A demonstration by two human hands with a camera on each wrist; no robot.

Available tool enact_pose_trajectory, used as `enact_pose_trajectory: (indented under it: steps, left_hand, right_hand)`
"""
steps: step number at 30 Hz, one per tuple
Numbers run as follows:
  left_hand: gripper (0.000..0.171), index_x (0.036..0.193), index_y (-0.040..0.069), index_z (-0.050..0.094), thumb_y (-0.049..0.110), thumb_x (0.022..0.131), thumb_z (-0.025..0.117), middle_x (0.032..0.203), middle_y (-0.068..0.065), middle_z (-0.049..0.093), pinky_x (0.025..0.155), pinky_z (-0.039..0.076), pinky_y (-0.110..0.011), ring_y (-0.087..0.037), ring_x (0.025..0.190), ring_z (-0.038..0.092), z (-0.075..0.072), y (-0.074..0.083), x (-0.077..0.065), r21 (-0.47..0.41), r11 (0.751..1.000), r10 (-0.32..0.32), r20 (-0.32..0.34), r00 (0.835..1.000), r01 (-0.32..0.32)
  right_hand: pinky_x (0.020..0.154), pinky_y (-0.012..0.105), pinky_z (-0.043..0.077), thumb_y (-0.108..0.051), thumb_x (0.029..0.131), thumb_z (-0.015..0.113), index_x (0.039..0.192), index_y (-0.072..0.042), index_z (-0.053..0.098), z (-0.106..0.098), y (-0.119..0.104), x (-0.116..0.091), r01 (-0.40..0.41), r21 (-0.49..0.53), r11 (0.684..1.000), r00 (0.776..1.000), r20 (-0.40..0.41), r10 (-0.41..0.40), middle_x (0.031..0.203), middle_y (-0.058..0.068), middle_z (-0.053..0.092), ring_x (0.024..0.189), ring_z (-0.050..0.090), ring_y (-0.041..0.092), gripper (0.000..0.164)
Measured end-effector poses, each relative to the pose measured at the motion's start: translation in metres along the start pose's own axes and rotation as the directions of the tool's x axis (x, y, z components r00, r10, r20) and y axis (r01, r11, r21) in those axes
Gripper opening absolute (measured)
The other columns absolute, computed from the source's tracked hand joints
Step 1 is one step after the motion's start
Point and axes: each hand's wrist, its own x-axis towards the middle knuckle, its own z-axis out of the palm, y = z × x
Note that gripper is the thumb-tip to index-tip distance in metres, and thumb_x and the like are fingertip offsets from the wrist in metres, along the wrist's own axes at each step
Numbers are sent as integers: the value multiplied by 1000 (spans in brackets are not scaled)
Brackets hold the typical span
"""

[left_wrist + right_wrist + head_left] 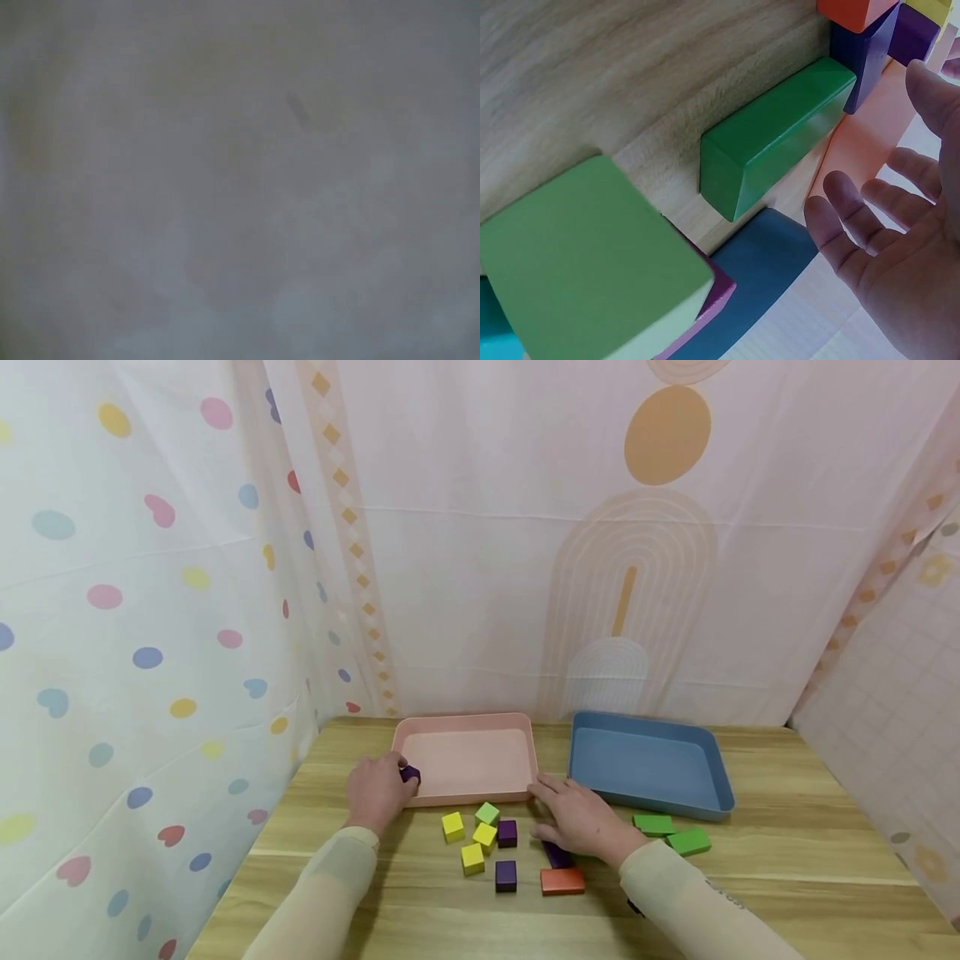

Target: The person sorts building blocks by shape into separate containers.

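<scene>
My left hand (381,792) pinches a dark purple block (409,774) over the left front corner of the pink tray (463,797). The right hand (581,817) has its fingers loosely extended, the fingertips by the tray's right front corner; whether they touch it I cannot tell. Partly under that hand lies a purple rectangular block (557,855). In the right wrist view a long green block (780,142) lies beside the open palm, apart from it. Only a pale blur fills the left wrist view.
Between the arms lie yellow cubes (472,859), a light green cube (487,814) and purple cubes (506,876). A red-orange block (562,882) is nearer me. Behind the right hand stands a blue tray (648,764), with green blocks (688,841) in front. Curtains hang behind the table.
</scene>
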Motion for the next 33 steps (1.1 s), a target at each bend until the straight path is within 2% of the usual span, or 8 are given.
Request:
enact_pose_trajectory:
  steps: [7, 14, 19, 27, 33]
  left_hand:
    - [38, 107, 5, 71, 34, 83, 78, 98, -18, 71, 79, 44, -52, -38, 91, 55, 1, -1, 0, 24, 999, -26, 33, 999, 25]
    - [38, 105, 6, 72, 36, 83, 78, 96, -16, 71, 77, 41, -50, -37, 88, 53, 0, 0, -2, 15, 1000, -18, 6, 1000, 18]
    - [33, 102, 5, 72, 34, 85, 76, 95, -14, 72, 79, 40, -50, -36, 85, 52, -3, -1, -6, -24, 1000, -5, -26, 1000, 5]
    - [30, 101, 7, 74, 33, 87, 75, 97, -10, 73, 77, 42, -48, -33, 85, 53, -12, 2, -17, -68, 996, 57, -63, 996, -61]
    - [25, 99, 11, 75, 32, 85, 76, 92, -6, 73, 76, 43, -46, -29, 86, 53, -14, 2, -28, -98, 982, 150, -92, 984, -159]
  right_hand:
    - [110, 53, 32, -46, 92, 69, 146, -11, 49, 0, -1, 1, 4, -1, 1000, 1000, 3, -4, 152, 14, 42, 135, 44, 35, 68]
    - [111, 53, 31, -46, 92, 68, 147, -11, 48, -1, -1, 1, 8, -2, 1000, 1000, 2, -8, 152, 14, 42, 136, 44, 34, 68]
    - [111, 54, 31, -46, 92, 68, 147, -10, 48, -1, -1, 1, 11, 2, 1000, 1000, 1, -11, 153, 14, 41, 136, 43, 33, 68]
    - [111, 54, 31, -47, 91, 69, 147, -11, 47, 1, 0, 0, -1, 9, 1000, 1000, 18, 1, 153, 14, 40, 137, 43, 32, 70]
    - [111, 54, 31, -47, 90, 70, 147, -11, 47, 1, 1, 0, -6, 23, 1000, 1000, 27, 5, 153, 14, 40, 137, 43, 33, 71]
